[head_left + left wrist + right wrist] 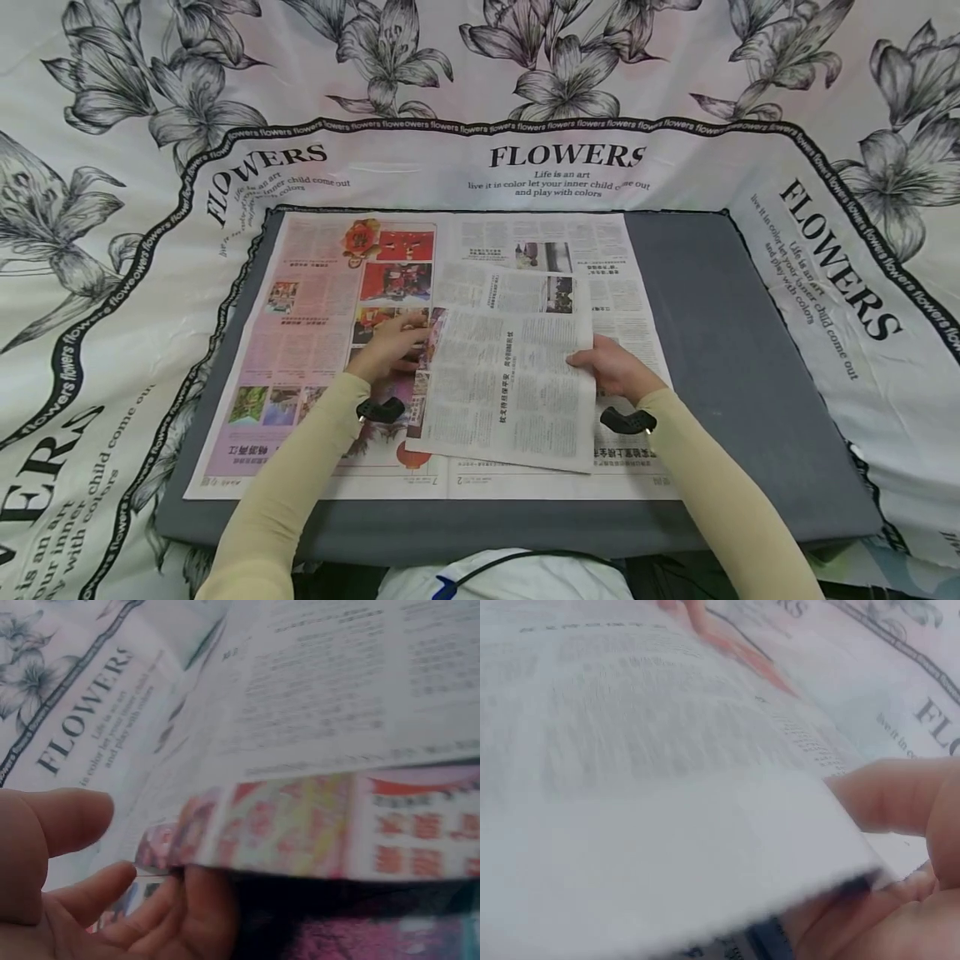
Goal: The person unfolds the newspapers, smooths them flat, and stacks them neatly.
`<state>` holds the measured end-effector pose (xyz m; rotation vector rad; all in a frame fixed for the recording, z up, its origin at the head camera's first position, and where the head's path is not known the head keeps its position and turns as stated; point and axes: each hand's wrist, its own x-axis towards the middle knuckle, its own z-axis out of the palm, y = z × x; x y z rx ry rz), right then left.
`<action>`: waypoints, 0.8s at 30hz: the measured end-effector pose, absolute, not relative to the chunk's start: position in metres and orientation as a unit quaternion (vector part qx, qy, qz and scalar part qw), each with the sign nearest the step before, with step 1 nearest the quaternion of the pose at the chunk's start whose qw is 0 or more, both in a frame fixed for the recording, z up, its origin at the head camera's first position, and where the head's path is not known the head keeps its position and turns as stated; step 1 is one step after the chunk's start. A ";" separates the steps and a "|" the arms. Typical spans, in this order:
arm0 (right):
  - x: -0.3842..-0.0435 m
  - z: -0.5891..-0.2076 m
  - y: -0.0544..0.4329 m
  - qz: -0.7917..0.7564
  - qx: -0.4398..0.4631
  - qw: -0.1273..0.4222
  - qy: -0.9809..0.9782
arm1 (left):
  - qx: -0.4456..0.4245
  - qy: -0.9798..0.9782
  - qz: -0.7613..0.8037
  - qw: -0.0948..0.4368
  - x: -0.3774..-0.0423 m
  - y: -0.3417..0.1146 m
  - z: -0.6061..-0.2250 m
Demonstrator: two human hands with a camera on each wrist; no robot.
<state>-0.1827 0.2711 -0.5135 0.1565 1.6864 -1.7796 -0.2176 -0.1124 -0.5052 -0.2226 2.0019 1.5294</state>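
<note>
A folded newspaper (551, 392), printed with columns of text, lies over a larger spread newspaper (307, 350) with pink pages and colour photos. My right hand (618, 367) pinches the folded newspaper's right edge. In the right wrist view, the thumb of that right hand (892, 795) is on top and the fingers are beneath. At the opposite edge is my left hand (386, 348). The left wrist view shows this left hand (82, 915) with fingertips under the lifted, coloured edge, the thumb standing apart from the paper. Fingers under the sheet are partly hidden.
Both newspapers lie on a dark grey board or mat (720, 375). Around it spreads a white cloth (405, 179) printed with flowers and lettering. A black cable (540, 552) crosses the person's white clothing at the near edge.
</note>
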 end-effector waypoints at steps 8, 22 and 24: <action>-0.201 -0.516 0.263 -0.672 0.089 0.306 0.668 | -0.060 0.732 0.606 0.306 -0.209 -0.114 -0.516; -0.199 -0.517 0.273 -0.721 0.103 0.288 0.622 | -0.098 0.749 0.614 0.229 -0.212 -0.107 -0.524; -0.195 -0.517 0.277 -0.729 0.106 0.296 0.608 | -0.103 0.750 0.614 0.222 -0.213 -0.106 -0.525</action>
